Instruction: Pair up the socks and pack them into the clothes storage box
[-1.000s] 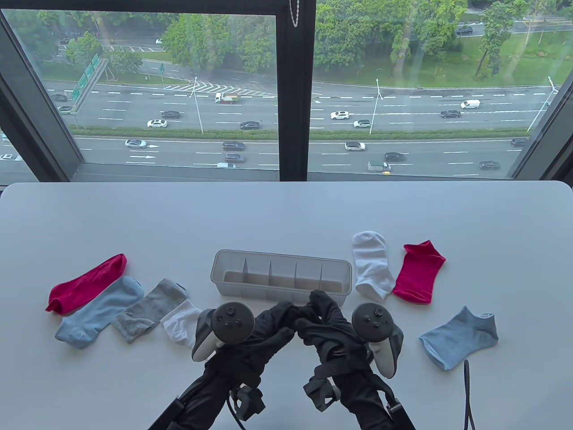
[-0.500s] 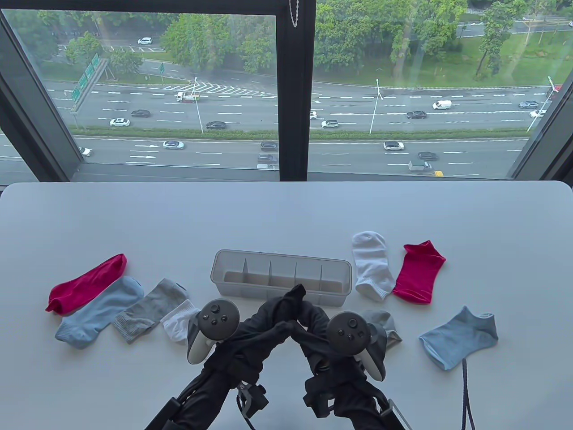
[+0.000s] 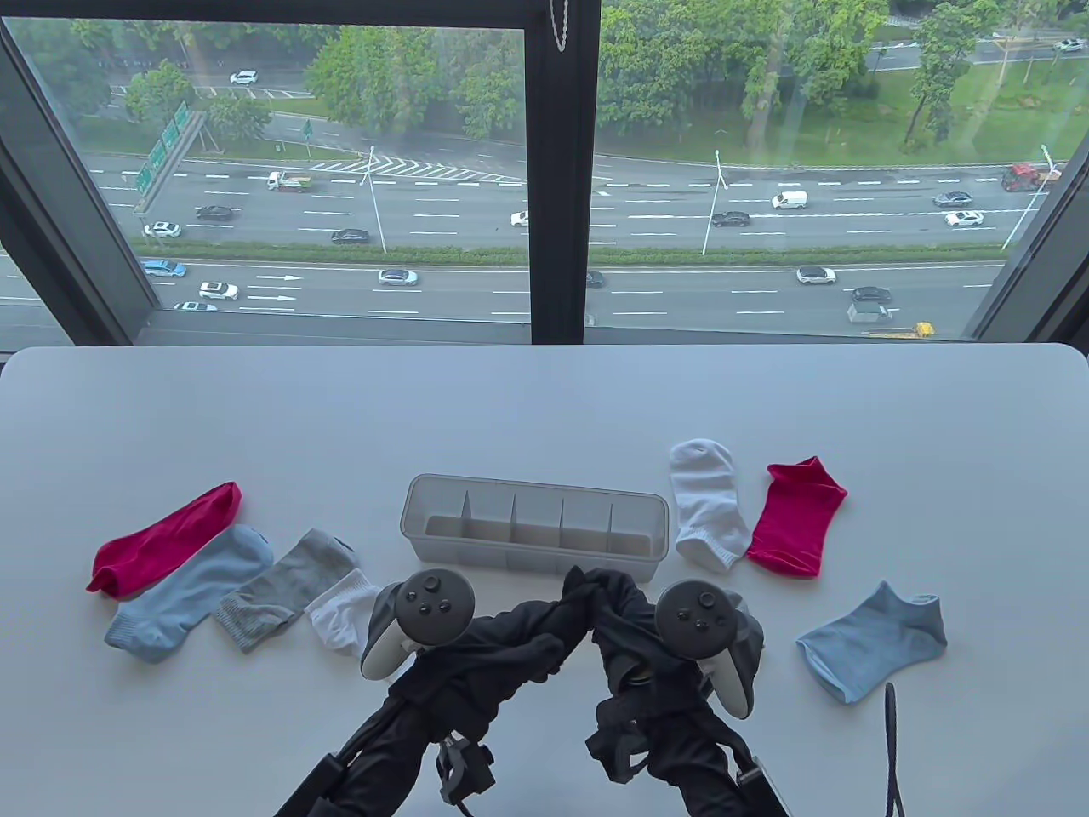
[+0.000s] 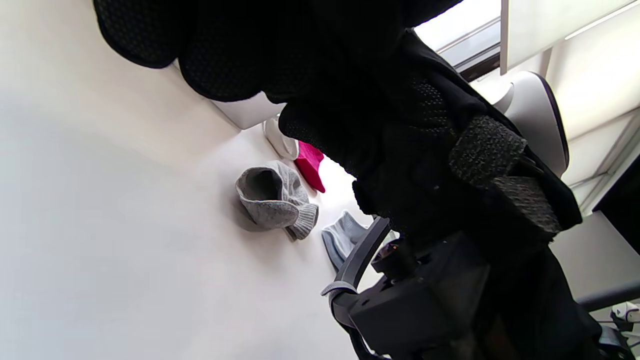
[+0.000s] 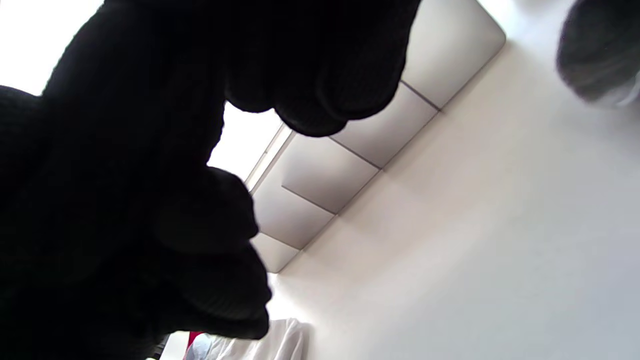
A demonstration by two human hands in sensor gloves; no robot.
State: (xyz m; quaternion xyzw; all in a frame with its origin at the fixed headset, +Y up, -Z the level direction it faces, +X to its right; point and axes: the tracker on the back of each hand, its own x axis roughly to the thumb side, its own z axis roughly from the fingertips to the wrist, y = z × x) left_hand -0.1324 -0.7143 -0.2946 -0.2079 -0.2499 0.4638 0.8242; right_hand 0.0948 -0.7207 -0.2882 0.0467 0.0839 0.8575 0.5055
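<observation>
Not much progress to report yet: the clothes storage box (image 3: 534, 529) sits mid-tabletop (image 3: 544, 400) with all its visible compartments empty, so nothing has been packed. 8 socks are counted loose. On the left, a red sock (image 3: 162, 538), light blue sock (image 3: 185, 594), grey sock (image 3: 285, 589) and white sock (image 3: 342, 613) are fanned out overlapping. On the right, another white sock (image 3: 708, 504) and red sock (image 3: 796, 517) lie side by side, with a second light blue sock (image 3: 873, 640) nearer the front. The second grey sock (image 4: 274, 200) is seen crumpled just behind the right hand (image 3: 634, 634).

Both hands, left hand (image 3: 519, 638) included, are bunched together just in front of the box, fingers curled, but whether anything is pinched cannot be told, since it's all black glove. So all 4 pairs are judged still unmatched.
</observation>
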